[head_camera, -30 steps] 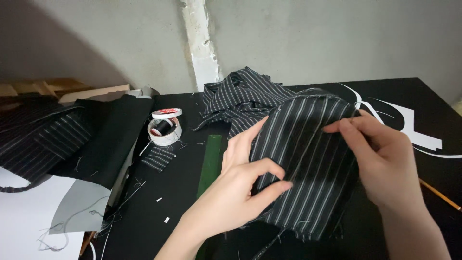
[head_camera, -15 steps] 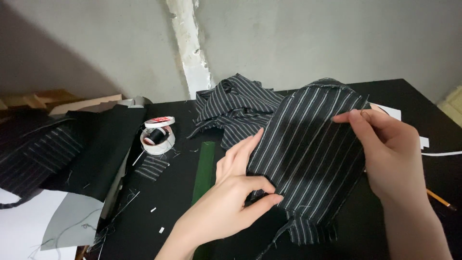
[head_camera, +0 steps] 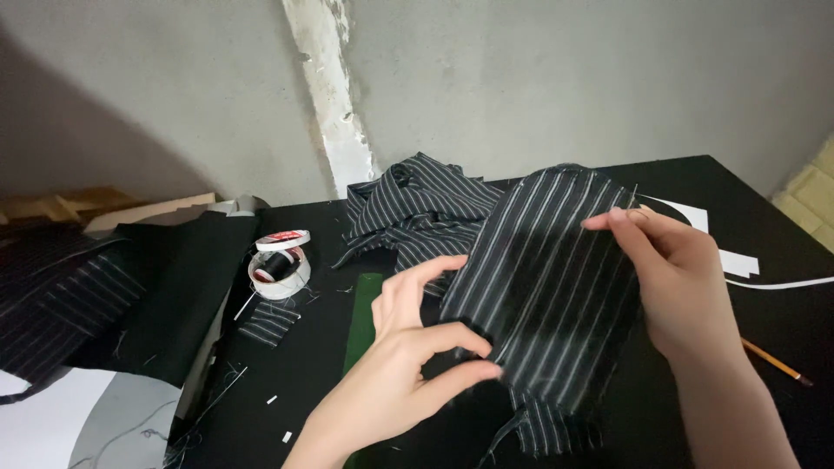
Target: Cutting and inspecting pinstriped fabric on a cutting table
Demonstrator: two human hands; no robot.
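Observation:
A dark pinstriped fabric piece (head_camera: 547, 278) is lifted a little above the black table (head_camera: 782, 330), held between both hands. My left hand (head_camera: 408, 356) pinches its lower left edge between thumb and fingers. My right hand (head_camera: 686, 287) grips its upper right edge, fingertips on the top corner. Frayed threads hang from the bottom of the piece.
A heap of matching striped fabric (head_camera: 417, 208) lies behind. A green ruler (head_camera: 363, 313) lies under my left hand. A roll of tape with a thread spool (head_camera: 280, 265) and a small striped scrap (head_camera: 269, 321) sit left. Dark cloth (head_camera: 156, 287), white paper patterns (head_camera: 738, 260) and a pencil (head_camera: 777, 363) surround.
The view has tilted up. Both hands have raised the striped piece, and my left hand has slid down to its lower left edge.

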